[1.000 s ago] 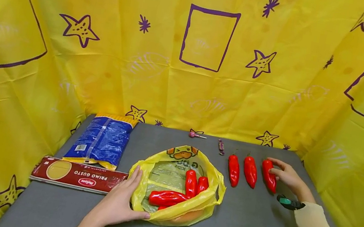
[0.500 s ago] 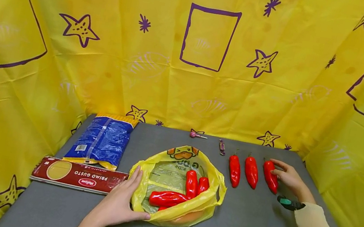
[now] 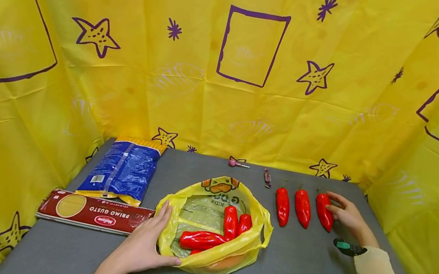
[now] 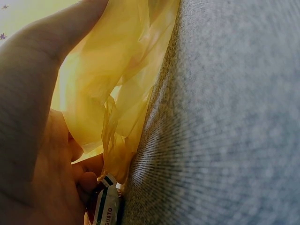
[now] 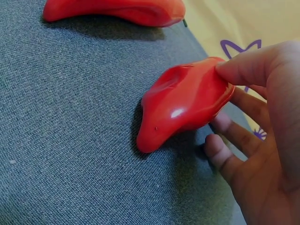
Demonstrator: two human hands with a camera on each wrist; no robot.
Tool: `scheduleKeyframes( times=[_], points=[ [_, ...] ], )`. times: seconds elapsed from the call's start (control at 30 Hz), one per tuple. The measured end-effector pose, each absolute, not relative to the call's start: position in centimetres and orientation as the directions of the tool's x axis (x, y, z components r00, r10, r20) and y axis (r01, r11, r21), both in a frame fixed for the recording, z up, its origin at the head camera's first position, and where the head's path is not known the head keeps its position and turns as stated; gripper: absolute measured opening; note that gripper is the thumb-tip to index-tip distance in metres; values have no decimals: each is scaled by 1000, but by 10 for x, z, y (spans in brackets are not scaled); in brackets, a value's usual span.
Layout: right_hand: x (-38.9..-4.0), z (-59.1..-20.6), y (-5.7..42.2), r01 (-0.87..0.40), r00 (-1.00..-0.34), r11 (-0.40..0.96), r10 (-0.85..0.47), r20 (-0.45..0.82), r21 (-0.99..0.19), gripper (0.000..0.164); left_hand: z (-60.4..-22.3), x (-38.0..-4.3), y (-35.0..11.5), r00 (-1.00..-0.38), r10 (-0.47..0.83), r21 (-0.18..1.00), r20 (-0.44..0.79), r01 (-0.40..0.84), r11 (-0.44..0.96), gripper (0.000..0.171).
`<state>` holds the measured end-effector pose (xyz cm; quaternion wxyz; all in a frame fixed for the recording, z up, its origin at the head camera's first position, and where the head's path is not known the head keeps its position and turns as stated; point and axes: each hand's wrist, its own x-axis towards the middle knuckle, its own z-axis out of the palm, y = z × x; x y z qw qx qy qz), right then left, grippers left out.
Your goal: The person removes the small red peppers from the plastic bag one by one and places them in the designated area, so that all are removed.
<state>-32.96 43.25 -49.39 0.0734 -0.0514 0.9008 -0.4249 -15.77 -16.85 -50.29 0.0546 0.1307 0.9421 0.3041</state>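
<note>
A yellow plastic bag (image 3: 261, 227) stands with its mouth facing up on the grey table. Inside lie several red peppers (image 3: 202, 239), with a rounder orange shape showing through the front wall. My left hand (image 3: 144, 242) holds the bag's left side, thumb along the front of the rim and fingers up the side. Far right, my right hand (image 3: 349, 215) pinches a red pepper (image 3: 323, 212) near its stem end. In the right wrist view, the thumb lies on top of this pepper (image 5: 180, 101) and its narrow tip is close over the table.
Left of the held pepper lie two more red peppers (image 3: 302, 208) (image 3: 282, 207). A lollipop (image 3: 236, 162) and a wrapped candy (image 3: 267, 178) lie behind the bag. On the left are a blue packet (image 3: 124, 167) and a red spaghetti pack (image 3: 91, 211). Yellow curtains (image 3: 240, 116) enclose the table.
The pepper in my right hand has shifted very slightly to the left over the last half second. My left hand and the bag have stayed in place.
</note>
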Motion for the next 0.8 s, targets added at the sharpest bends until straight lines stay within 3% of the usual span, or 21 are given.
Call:
scheduleKeyframes(
  times=[0.37, 0.8],
  points=[
    [-326, -493, 430, -20, -989, 632, -125, -76, -775, 65, -503, -157, -168, -960, 281, 590, -17, 217, 778, 142],
    [-322, -477, 415, -95, -995, 706, -75, 59, -702, 64, -504, -158, -168, -963, 269, 584, -25, 204, 786, 141]
  ],
)
